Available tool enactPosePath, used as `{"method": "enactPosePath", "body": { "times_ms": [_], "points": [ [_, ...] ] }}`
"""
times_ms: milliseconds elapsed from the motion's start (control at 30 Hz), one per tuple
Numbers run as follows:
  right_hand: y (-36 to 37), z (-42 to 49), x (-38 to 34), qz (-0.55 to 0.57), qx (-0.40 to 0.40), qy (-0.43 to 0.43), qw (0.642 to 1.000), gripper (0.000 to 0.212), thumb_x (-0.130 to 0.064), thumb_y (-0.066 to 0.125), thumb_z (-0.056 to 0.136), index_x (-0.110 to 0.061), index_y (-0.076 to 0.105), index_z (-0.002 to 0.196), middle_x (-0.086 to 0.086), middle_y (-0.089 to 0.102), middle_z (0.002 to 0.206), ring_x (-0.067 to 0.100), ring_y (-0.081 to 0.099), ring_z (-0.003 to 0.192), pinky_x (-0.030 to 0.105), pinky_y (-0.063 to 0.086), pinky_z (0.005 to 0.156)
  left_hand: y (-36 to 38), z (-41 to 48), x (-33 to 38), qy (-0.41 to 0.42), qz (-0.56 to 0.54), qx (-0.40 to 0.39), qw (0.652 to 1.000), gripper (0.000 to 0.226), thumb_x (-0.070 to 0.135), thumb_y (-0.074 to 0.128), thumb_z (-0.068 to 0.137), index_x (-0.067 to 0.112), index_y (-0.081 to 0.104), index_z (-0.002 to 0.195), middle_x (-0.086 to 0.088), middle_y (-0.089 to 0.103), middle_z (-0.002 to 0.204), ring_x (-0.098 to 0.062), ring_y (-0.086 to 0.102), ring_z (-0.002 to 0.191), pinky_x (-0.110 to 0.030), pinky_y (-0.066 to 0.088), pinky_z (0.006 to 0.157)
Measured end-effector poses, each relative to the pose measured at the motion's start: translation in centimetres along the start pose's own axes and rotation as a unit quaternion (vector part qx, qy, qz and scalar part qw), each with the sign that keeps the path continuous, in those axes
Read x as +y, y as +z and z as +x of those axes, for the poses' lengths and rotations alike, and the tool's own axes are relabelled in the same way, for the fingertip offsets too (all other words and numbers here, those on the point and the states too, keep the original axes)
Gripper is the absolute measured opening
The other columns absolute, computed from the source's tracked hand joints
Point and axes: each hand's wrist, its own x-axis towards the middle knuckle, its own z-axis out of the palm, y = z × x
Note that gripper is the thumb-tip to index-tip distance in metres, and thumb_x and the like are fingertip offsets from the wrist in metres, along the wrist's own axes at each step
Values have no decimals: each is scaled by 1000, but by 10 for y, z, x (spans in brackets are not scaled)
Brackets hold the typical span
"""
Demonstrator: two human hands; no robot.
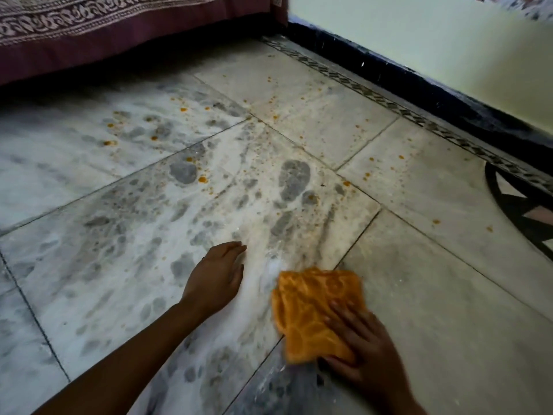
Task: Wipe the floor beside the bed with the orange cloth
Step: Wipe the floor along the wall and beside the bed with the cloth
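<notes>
The orange cloth (311, 307), folded and patterned, lies flat on the tiled floor (434, 295) near the bottom centre. My right hand (365, 351) presses on its lower right part, fingers spread straight over it and thumb along its near edge. My left hand (217, 275) rests flat on the floor just left of the cloth, fingers straight and holding nothing. White powdery smears and grey patches cover the tiles ahead, with small orange spots (203, 179) scattered across them. The bed (89, 34), draped in a maroon patterned sheet, runs along the top left.
A pale wall with a dark skirting (419, 85) runs diagonally down the right. A patterned border strip (389, 100) edges the floor beside it. A dark inlaid floor motif (520, 202) sits at the right edge.
</notes>
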Motion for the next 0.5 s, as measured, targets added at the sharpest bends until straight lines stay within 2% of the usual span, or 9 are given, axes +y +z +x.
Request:
{"method": "enactPosePath", "body": {
  "times_ms": [67,100,133,200,267,300,333,400,500],
  "points": [
    [-20,-17,39,-18,-5,-1,1000,57,-62,51,84,-33,47,133,-13,36,148,22,46,127,35,38,101,3,2,1,8,6,0,1000,44,28,42,86,7,59,120,-11,59,123,-29,54,114,-30,38,91],
    [-25,-17,54,-24,-4,34,999,58,-64,46,85,-36,44,136,-16,30,150,22,44,128,33,33,104,4,2,2,12,9,-1,1000,46,32,38,86,8,59,120,-9,60,123,-28,55,113,-29,37,92],
    [-27,-9,65,-25,12,99,995,62,-67,43,84,-36,43,137,-14,31,150,24,43,128,34,31,105,6,3,3,20,13,0,1000,49,35,35,85,9,60,119,-8,60,122,-27,55,112,-29,36,92],
    [-21,26,77,-35,68,260,962,75,-73,36,79,-25,48,135,5,36,148,34,39,131,47,30,107,13,6,9,34,21,0,999,49,35,35,84,8,62,116,-9,62,119,-29,57,109,-33,40,93],
    [-9,84,65,-60,41,391,917,78,-71,35,82,-21,38,142,19,24,152,40,23,138,55,20,111,16,10,17,35,23,5,999,49,33,37,84,5,62,115,-12,62,117,-32,58,107,-39,44,92],
    [-3,112,55,-65,10,415,907,76,-68,34,85,-23,30,146,21,18,154,40,16,140,55,14,112,18,13,24,29,20,10,999,50,33,36,84,4,61,116,-13,62,117,-33,58,106,-41,44,92],
    [6,135,42,-67,-12,402,913,75,-67,30,86,-24,25,147,20,16,154,39,14,141,54,12,113,20,17,30,20,22,15,999,51,32,36,84,3,60,117,-15,62,117,-33,59,106,-42,45,91],
    [21,152,12,-56,-42,310,948,76,-65,27,81,-27,25,147,18,20,154,39,17,140,54,14,113,24,25,39,-4,33,22,999,52,31,35,83,1,59,117,-18,62,117,-35,59,105,-44,46,91],
    [27,98,-21,-37,-34,162,985,65,-61,38,84,-31,35,142,9,32,151,34,26,138,48,22,111,29,34,45,-22,32,17,999,60,35,36,75,-1,58,119,-20,60,118,-37,57,107,-45,45,92]
  ]
}}
